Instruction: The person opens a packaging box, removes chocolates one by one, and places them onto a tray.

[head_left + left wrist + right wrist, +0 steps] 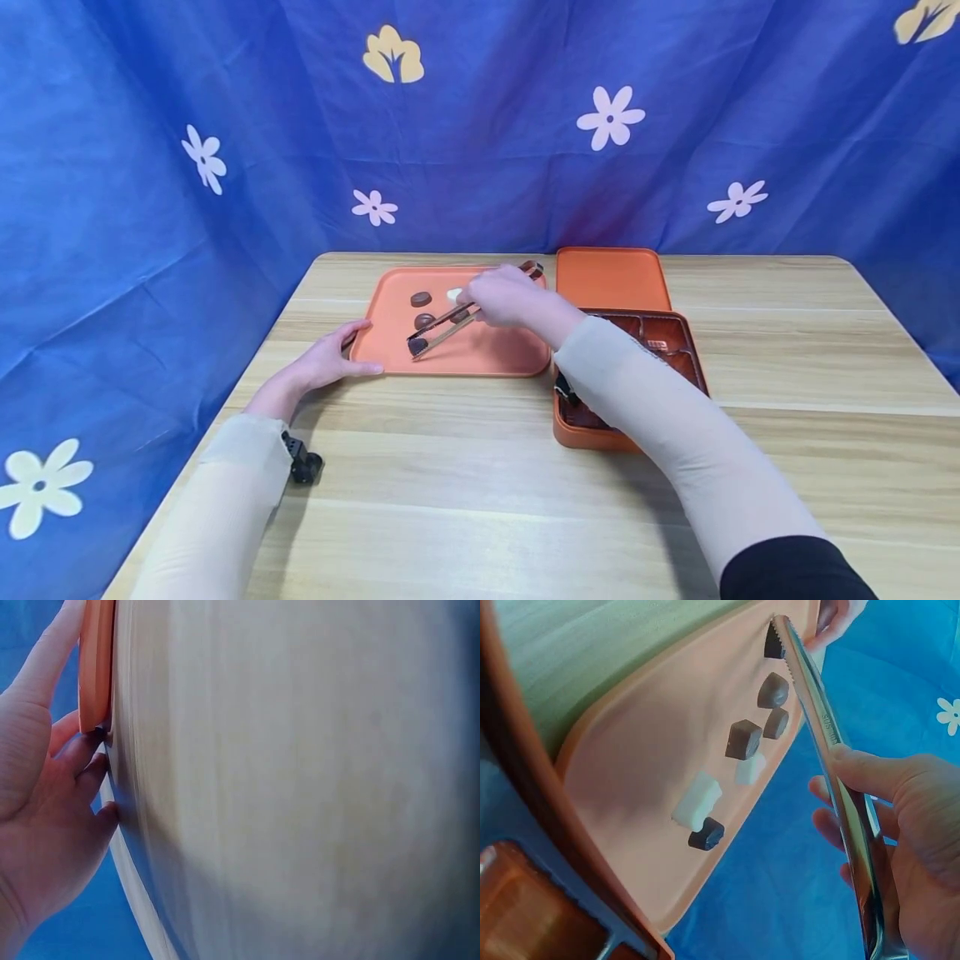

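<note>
My right hand (501, 293) grips a pair of metal tongs (831, 727), thumb on one arm and fingers on the other side. Between the tong tips, near the front left of the pink tray (495, 354), sits a dark chocolate (417, 345); I cannot tell whether the tips squeeze it. Brown chocolates (773, 691) lie close by on the tray. In the right wrist view, white chocolates (697, 801) and another dark chocolate (706, 834) are farther along. My left hand (327, 360) holds the tray's left front corner, thumb at the front rim and fingers along the left side.
To the right, under my right forearm, stands an orange box (592, 439) with a brown divided insert (678, 337). Behind it lies an orange lid (611, 279). Both rest on the wooden table (450, 500), with a blue flowered curtain (480, 125) at the back and left.
</note>
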Demonstrator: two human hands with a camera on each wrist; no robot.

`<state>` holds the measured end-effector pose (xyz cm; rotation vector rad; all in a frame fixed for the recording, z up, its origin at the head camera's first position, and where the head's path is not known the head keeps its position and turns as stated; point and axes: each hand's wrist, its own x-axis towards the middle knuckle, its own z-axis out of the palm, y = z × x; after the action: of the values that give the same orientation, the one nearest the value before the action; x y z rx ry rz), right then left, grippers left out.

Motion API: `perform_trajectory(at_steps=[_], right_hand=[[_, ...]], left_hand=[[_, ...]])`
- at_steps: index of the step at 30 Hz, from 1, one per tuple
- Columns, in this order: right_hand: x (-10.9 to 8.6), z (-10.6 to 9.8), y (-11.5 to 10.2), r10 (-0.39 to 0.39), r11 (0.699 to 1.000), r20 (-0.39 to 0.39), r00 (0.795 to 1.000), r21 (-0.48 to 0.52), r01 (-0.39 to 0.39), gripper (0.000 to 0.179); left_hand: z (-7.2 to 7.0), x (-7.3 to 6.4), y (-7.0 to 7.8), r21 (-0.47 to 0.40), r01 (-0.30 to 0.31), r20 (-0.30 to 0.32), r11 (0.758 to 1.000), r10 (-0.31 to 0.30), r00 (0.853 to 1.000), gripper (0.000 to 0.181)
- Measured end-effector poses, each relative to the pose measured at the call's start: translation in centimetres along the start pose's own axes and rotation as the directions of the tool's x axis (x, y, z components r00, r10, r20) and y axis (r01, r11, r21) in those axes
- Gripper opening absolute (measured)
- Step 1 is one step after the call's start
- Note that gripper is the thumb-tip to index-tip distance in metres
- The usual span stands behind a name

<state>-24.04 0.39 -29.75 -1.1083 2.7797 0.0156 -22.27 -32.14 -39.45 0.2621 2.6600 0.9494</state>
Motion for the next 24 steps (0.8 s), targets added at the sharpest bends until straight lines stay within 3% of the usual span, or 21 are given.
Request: perform_trajectory(at_steps=[5, 10, 15, 24], right_hand=[[-1.5, -0.5, 0.9, -0.017, 0.999, -0.067, 0.998, 0.029, 0.019, 0.040], [-4.6, -1.4, 2.6, -0.049, 0.999, -0.148, 0.988, 0.001, 0.050, 0.030], [-8.7, -2.0, 5.0, -0.032, 0.999, -0.176, 0.984, 0.024, 0.036, 0.037], [-16.8, -2.1, 8.2, -0.043, 0.999, -0.261, 0.964, -0.012, 0.041, 0.034]], left_hand=[[0.0, 0.1, 0.1, 0.008, -0.003, 0.000, 1.000, 0.003, 1.000, 0.102], [-0.1, 0.1, 0.1, 0.003, -0.003, 0.003, 1.000, 0.003, 1.000, 0.101], [-0.1, 0.0, 0.0, 0.001, 0.001, 0.005, 1.000, -0.001, 1.000, 0.102], [-0.1, 0.0, 0.0, 0.003, 0.010, 0.009, 1.000, -0.010, 1.000, 0.103]])
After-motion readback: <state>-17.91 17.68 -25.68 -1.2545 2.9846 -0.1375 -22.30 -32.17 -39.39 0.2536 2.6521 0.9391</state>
